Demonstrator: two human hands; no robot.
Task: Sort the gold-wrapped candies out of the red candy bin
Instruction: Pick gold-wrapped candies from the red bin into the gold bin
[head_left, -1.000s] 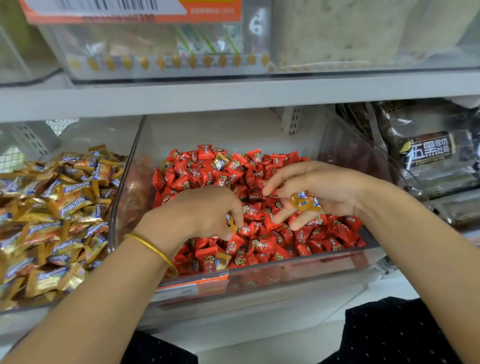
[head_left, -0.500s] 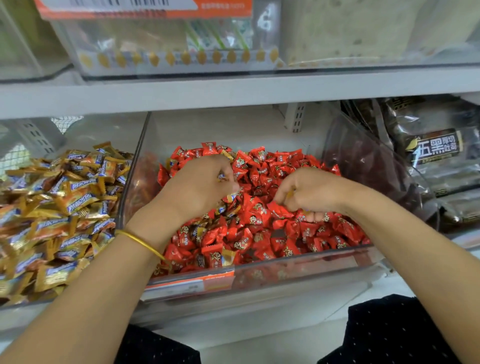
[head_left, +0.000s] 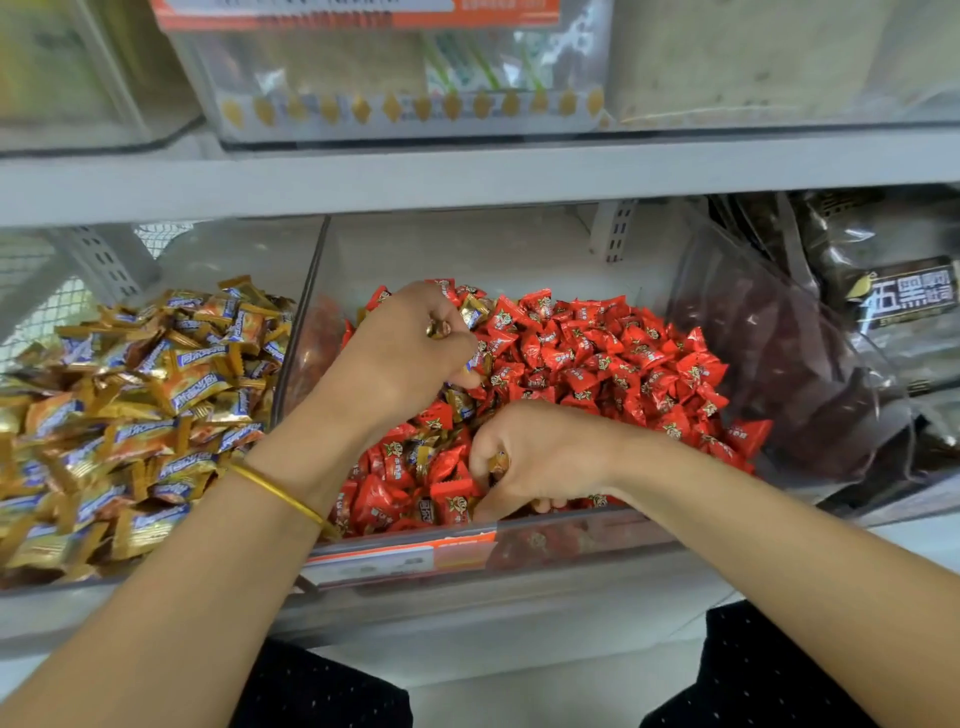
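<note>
In the middle bay of the shelf (head_left: 467, 171): one clear red candy bin (head_left: 571, 543), heaped with red candies (head_left: 597, 358). Stray gold-wrapped candies (head_left: 470, 310) lie among the red at 11 o'clock and at the centre of the heap. Left hand (head_left: 400, 364), at 10 o'clock of the heap: fingers curled tight round gold wrappers, one showing in the fist. Right hand (head_left: 540, 462), at 6 o'clock by the front wall: fingers bent down into the heap, pinching what seems a single gold piece. Gold bangle (head_left: 275, 491) on the left wrist. At 9 o'clock, just beside the bin: neighbouring bin (head_left: 31, 584) full of gold candies. At 3 o'clock: dark packets (head_left: 904, 296).
</note>
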